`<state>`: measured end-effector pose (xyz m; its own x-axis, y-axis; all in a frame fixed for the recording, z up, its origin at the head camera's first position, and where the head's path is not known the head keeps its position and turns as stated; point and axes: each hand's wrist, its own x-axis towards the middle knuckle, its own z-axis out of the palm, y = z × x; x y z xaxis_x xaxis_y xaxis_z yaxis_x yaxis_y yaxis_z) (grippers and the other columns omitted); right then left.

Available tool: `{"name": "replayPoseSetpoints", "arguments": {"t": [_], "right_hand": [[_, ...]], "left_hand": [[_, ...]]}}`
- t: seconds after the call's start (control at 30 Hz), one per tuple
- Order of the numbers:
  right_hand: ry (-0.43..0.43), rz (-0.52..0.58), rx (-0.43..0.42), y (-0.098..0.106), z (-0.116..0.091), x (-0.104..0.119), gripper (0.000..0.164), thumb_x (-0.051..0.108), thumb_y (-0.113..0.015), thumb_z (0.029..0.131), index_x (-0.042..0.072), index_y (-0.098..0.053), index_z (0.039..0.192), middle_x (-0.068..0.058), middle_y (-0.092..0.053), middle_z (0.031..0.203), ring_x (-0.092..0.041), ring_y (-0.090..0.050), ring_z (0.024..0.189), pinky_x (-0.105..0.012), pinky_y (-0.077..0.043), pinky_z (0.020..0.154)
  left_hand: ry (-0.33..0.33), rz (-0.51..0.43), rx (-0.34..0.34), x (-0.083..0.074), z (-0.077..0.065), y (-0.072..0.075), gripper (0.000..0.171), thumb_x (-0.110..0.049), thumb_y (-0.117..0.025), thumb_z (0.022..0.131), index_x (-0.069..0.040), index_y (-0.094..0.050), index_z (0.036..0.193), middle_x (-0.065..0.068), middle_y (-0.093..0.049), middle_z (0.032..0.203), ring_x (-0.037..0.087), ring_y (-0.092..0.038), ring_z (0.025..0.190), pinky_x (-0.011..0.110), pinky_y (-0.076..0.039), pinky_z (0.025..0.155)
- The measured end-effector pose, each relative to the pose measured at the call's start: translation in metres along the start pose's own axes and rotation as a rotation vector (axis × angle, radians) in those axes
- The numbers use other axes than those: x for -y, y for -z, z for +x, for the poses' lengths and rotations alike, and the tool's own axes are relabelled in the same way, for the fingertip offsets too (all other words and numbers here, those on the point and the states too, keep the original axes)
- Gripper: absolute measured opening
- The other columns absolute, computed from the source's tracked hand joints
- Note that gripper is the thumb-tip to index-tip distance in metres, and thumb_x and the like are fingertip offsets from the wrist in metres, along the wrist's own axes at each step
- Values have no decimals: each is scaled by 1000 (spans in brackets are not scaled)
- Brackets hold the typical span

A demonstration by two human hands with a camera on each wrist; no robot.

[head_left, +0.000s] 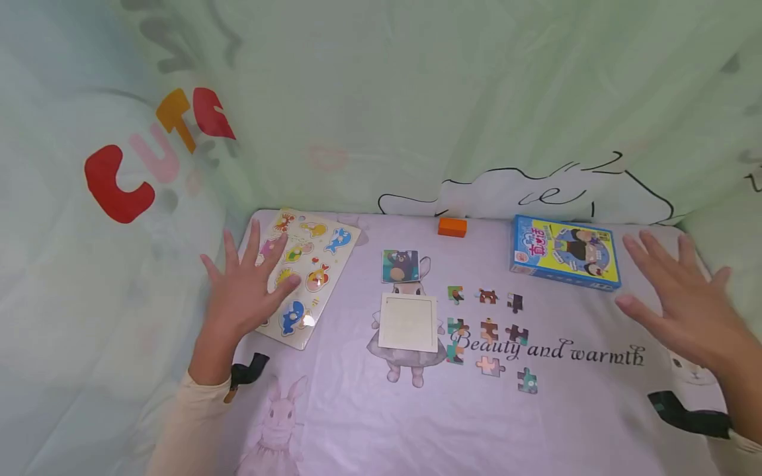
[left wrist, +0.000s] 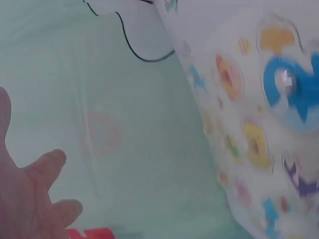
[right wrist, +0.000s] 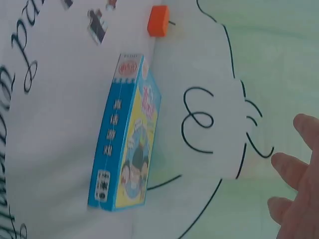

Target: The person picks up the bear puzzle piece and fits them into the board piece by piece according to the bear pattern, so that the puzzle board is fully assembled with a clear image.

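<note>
My left hand (head_left: 241, 291) is held up with its fingers spread, over the animal puzzle board (head_left: 321, 304) at the table's left side; it holds nothing. On the right, my right hand (head_left: 684, 301) is also raised with spread fingers and holds nothing, just right of a blue and yellow box (head_left: 565, 252). Between the hands lies a square cream puzzle tray (head_left: 408, 322) with a raised rim. Just beyond it is a small picture card of a dark bear (head_left: 401, 266). Several loose jigsaw pieces (head_left: 489, 330) lie apart from each other right of the tray.
An orange block (head_left: 452, 227) sits at the table's back edge. A pale cloth (head_left: 381, 423) printed with rabbits and lettering covers the table. Green fabric (head_left: 357, 99) hangs behind, and a pale curtain with coloured letters (head_left: 119, 185) hangs at the left.
</note>
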<state>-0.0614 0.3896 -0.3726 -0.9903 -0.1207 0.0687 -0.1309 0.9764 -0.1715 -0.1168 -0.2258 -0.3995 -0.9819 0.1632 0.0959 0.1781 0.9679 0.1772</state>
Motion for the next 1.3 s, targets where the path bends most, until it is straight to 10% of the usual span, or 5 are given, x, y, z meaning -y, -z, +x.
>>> {"name": "replayPoseSetpoints", "arguments": {"t": [0.13, 0.3, 0.57, 0.87, 1.3], "right_hand": [[25, 98, 42, -8, 9, 12, 88, 49, -53, 98, 24, -2, 165, -23, -6, 169, -51, 7, 155, -77, 15, 109], [2, 124, 127, -19, 22, 33, 85, 51, -53, 99, 29, -5, 165, -34, -28, 160, -70, -29, 135, -84, -21, 101], [80, 135, 170, -37, 40, 72, 72, 55, -50, 101, 14, -35, 159, -25, -66, 126, -47, -61, 114, -66, -49, 90], [135, 126, 190, -64, 53, 95, 63, 58, -50, 100, 14, -55, 146, -7, -68, 103, -21, -58, 86, -32, -46, 66], [149, 173, 256, -91, 66, 112, 66, 61, -39, 104, 11, -61, 141, -16, -71, 124, -33, -65, 109, -55, -54, 90]], "left_hand": [[-18, -104, -16, -15, -2, -11, 79, -73, -43, 95, -34, -27, 162, 7, 0, 173, 52, 3, 156, 86, -4, 106], [-59, -227, -34, -39, -4, -34, 71, -60, -50, 99, -30, -32, 161, 8, -15, 172, 43, -13, 157, 79, -15, 112], [-65, -445, -4, -75, -11, -65, 46, -36, -63, 100, -12, -62, 140, 10, -49, 155, 32, -46, 145, 54, -40, 114], [-127, -506, 140, -100, -12, -93, 34, -27, -65, 99, -11, -69, 129, 7, -61, 142, 28, -55, 136, 47, -44, 112], [-178, -515, 243, -109, 4, -122, 41, -22, -72, 94, -9, -66, 133, 9, -59, 143, 28, -52, 137, 45, -40, 115]]}}
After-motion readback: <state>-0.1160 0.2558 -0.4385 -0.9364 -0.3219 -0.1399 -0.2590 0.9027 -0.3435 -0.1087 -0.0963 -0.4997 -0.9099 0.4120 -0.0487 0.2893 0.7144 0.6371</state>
